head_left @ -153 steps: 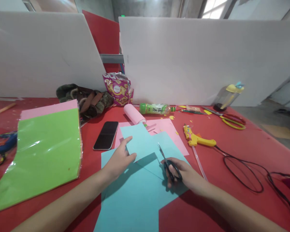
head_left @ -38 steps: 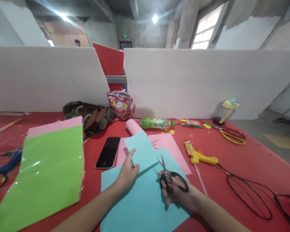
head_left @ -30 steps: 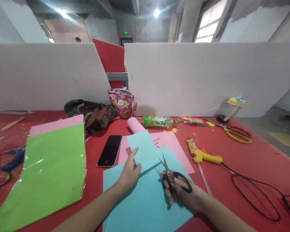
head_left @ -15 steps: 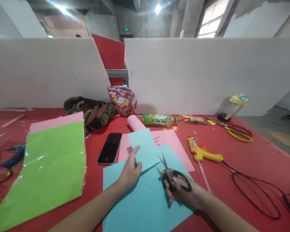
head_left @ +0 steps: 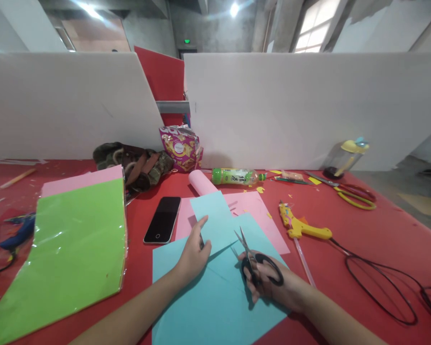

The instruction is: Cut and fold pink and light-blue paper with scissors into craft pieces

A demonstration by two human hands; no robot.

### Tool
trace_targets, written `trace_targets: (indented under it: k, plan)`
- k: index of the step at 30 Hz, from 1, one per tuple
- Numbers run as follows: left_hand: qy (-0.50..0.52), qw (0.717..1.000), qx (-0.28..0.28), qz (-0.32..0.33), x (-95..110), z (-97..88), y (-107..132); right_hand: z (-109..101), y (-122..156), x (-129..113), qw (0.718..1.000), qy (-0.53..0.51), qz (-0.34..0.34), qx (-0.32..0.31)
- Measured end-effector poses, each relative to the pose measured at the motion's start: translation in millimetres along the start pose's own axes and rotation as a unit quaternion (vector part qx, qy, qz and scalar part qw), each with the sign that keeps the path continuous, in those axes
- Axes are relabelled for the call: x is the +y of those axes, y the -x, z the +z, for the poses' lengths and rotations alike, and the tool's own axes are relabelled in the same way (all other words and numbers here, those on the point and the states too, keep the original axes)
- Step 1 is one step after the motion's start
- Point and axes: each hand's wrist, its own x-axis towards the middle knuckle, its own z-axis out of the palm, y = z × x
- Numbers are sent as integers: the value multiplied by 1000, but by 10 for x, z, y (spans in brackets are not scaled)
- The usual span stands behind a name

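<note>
left hand [head_left: 193, 253] flat-ish, fingers spread, pressing on folded-over flap of light blue paper [head_left: 215, 287], which lies on red table [head_left: 345, 230] right in front of person, partly over pink sheet [head_left: 253, 211]

right hand [head_left: 269, 282] curled through black scissors [head_left: 253, 256] handles, blades parted a bit, tips on blue paper near flap edge

phone [head_left: 163, 219] just left of paper, yellow glue gun [head_left: 301, 229] to right, green sheets in plastic [head_left: 68, 249] far left, green bottle [head_left: 235, 176] lying at back
</note>
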Motion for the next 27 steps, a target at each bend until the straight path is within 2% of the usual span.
trace_targets:
  k: [8, 13, 16, 19, 21, 27]
  plan:
    - [-13, 1000, 16, 18, -24, 5, -3, -17, 3, 3, 1000, 2, 3, 0]
    - [-16, 998, 16, 60, -78, 11, -26, -1, 12, -8, 1000, 15, 2, -2]
    - [-14, 997, 27, 65, -75, -6, -39, 31, 32, -25, 997, 61, -45, 9]
    - [0, 997, 65, 40, -33, -29, -32, 48, 49, -35, 969, 188, -144, 64]
    - [26, 996, 88, 19, 4, -35, -14, 34, 44, -19, 945, 253, -177, 106]
    - [151, 984, 83, 42, 62, 19, 66, -40, -4, 77, 924, 312, -148, 162]
